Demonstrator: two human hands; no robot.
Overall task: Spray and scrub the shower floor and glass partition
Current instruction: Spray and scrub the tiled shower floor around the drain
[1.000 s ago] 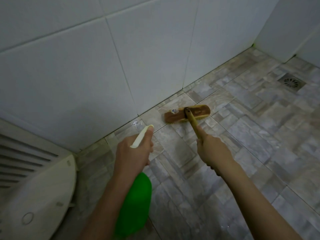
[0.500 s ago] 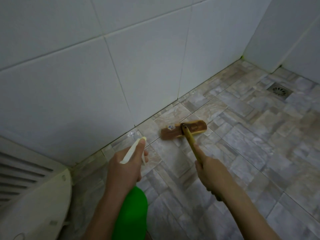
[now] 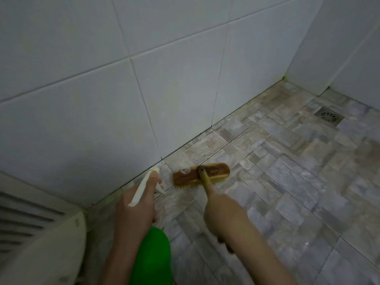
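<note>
1. The white tiled wall (image 3: pixel 82 120) fills the far and left side. No glass partition is in view.
2. The shower floor (image 3: pixel 298 192), stone-pattern tile, runs from the foot of the wall to the near right. It is probably slick once sprayed.
3. The green spray bottle (image 3: pixel 152 256) is near left, with its cream spray head (image 3: pixel 144 186) aimed at the floor by the wall. The left hand (image 3: pixel 135 214) holds it, fingers curled round the neck. As plastic it is likely light, and a grip at the neck suits reaching the trigger.
4. The scrub brush (image 3: pixel 201 174) lies bristles-down on the floor, just right of the spray head. The right hand (image 3: pixel 222 214) is wrapped round its handle, one finger laid along it. The wooden brush looks stiff, so a low grip should give firm pressure.
5. The floor drain (image 3: pixel 329 116) is far right, well apart from the brush.
</note>
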